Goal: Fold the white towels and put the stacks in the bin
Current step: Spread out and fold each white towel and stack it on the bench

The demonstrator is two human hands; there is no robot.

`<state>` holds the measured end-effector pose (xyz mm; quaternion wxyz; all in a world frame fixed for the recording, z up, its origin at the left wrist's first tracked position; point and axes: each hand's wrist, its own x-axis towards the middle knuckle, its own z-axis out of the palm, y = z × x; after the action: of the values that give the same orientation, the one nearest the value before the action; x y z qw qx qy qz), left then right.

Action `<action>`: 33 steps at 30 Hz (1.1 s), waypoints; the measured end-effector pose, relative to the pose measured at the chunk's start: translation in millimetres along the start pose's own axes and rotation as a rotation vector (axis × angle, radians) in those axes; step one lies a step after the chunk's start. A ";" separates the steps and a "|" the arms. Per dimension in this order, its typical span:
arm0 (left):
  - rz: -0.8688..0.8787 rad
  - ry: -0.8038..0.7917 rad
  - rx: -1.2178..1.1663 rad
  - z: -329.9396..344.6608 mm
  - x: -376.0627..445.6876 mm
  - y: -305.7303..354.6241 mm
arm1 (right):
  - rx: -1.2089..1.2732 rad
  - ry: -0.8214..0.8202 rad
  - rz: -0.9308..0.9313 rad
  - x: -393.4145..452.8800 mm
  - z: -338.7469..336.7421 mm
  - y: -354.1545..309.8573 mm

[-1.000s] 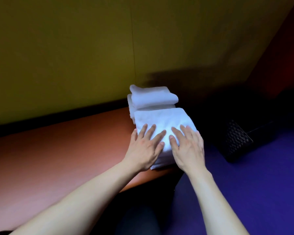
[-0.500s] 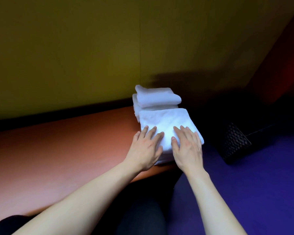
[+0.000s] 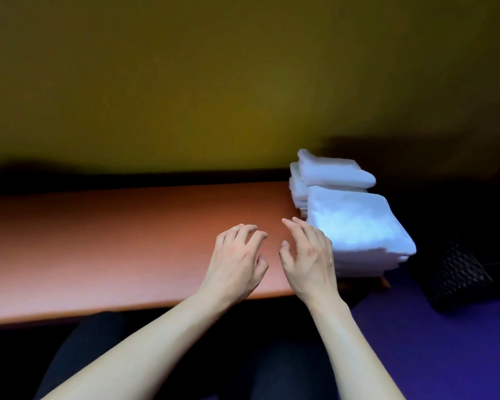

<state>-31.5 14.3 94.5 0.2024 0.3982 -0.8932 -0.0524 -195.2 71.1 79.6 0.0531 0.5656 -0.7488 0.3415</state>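
Two stacks of folded white towels sit at the right end of the orange table (image 3: 98,241). The near stack (image 3: 358,226) reaches the table's right edge; the far stack (image 3: 329,174) stands behind it against the wall. My left hand (image 3: 237,261) hovers over the bare tabletop with loosely curled fingers and holds nothing. My right hand (image 3: 309,255) is beside it, just left of the near stack, fingers relaxed and empty. A black woven bin (image 3: 456,275) stands on the floor to the right of the table.
A yellow-green wall (image 3: 214,82) runs along the table's far edge. Purple floor (image 3: 430,342) lies to the right, around the bin. My dark-clothed legs are under the table's front edge.
Both hands have lifted off the near towel stack and drawn back to the left over the bare table. The view has swung left, so the stacks now sit at the right.
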 end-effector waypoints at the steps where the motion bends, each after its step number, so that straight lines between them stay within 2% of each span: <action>1: -0.026 0.011 0.009 -5.3 -7.2 -11.3 | 0.013 -0.007 -0.015 -0.3 5.7 -10.1; 6: -0.176 0.054 0.029 -32.5 -44.2 -70.8 | 0.073 -0.065 -0.082 -2.2 38.6 -65.6; 17: -0.492 0.159 0.040 -83.1 -125.7 -212.5 | 0.194 -0.301 -0.277 -0.9 141.2 -212.3; 23: -0.666 0.183 0.089 -108.3 -174.3 -307.6 | 0.229 -0.451 -0.398 -1.8 222.9 -309.1; 33: -0.896 0.121 0.214 -113.6 -238.9 -479.1 | 0.198 -0.710 -0.557 -2.6 389.2 -445.3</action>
<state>488.6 -127.6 -0.3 0.1693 0.7657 -0.6203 -0.0190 318.4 -205.7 -16.9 -0.1711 0.8297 -0.5038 0.1689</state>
